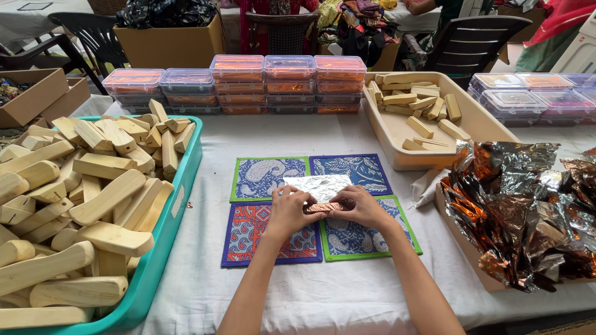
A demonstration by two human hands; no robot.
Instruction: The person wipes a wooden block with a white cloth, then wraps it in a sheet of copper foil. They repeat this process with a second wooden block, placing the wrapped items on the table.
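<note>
My left hand (287,211) and my right hand (363,208) meet over four patterned cloth mats (354,169) in the table's middle. Both hold a small copper-coloured foil-wrapped block (324,207) between their fingertips. Just beyond it a silver foil sheet (318,185) lies flat on the mats, partly under my fingers.
A teal crate (180,192) heaped with pale wooden blocks stands at the left. A beige tray (397,133) with smaller blocks sits at the back right. A box of crumpled copper and silver foil (521,211) is at the right. Stacked lidded plastic boxes (288,84) line the back.
</note>
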